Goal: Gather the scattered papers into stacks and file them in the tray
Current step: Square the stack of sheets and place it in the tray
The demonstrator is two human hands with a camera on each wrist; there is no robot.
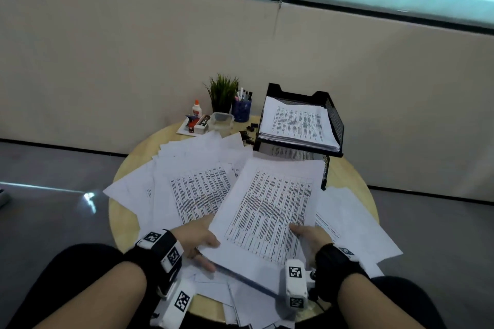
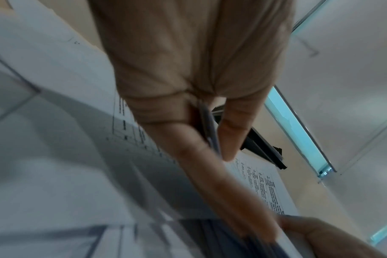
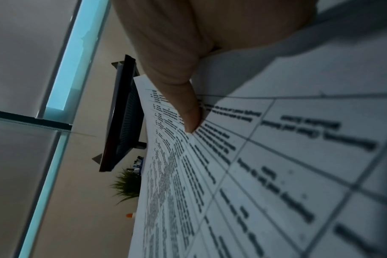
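I hold a stack of printed papers [image 1: 270, 211] lifted above the round wooden table [image 1: 120, 211]. My left hand [image 1: 199, 242] grips the stack's near left edge, thumb on top. My right hand [image 1: 307, 235] grips its near right edge, with the thumb [image 3: 188, 111] pressed on the top sheet [image 3: 276, 165]. In the left wrist view the left hand [image 2: 212, 139] pinches the stack's edge [image 2: 210, 132]. Loose scattered sheets [image 1: 187, 181] cover the table under and around the stack. The black mesh tray [image 1: 335, 115] stands at the back right with a pile of filed papers [image 1: 296, 123] in its top tier.
Behind the papers stand a small potted plant [image 1: 222, 93], a blue pen cup [image 1: 241, 108], a glue bottle [image 1: 196, 108], a clear plastic box [image 1: 220, 120] and a white dish of small items [image 1: 193, 125]. Black binder clips [image 1: 250, 132] lie beside the tray. A beige wall is close behind.
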